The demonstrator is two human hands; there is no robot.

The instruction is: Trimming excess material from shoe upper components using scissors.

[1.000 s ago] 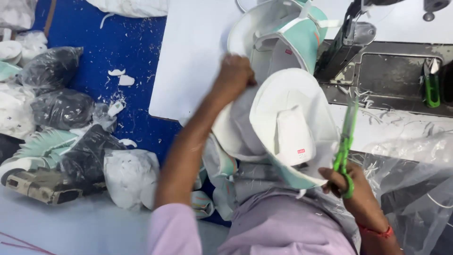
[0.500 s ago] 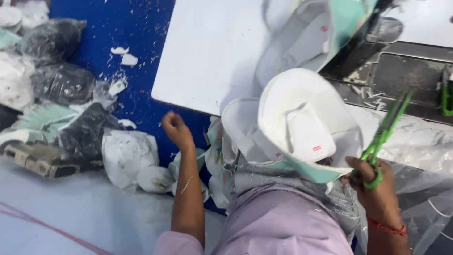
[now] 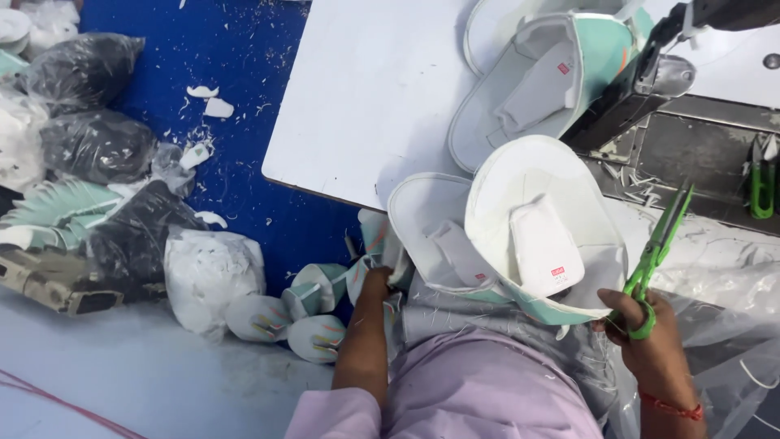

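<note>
My right hand (image 3: 650, 341) grips green scissors (image 3: 656, 252), blades pointing up, beside a white shoe upper (image 3: 540, 232) with a mint edge that rests on my lap. My left hand (image 3: 378, 280) reaches down to the stack of shoe uppers (image 3: 435, 236) hanging off the table's front edge; its fingers are tucked among the pieces, so its grip is hidden. Another grey and mint upper (image 3: 544, 81) lies on the white table (image 3: 366, 97) against the sewing machine (image 3: 650, 73).
Black and clear plastic bags (image 3: 97, 146) of cut pieces sit on the blue floor at left, with a white bag (image 3: 207, 276) and loose mint pieces (image 3: 313, 297) near my knee. A second pair of green snips (image 3: 761, 183) lies at the far right. Clear plastic sheeting (image 3: 723, 276) covers the right.
My left hand dropped from the upper on the table down to the stack at my lap. The right hand with the scissors stayed beside the white upper.
</note>
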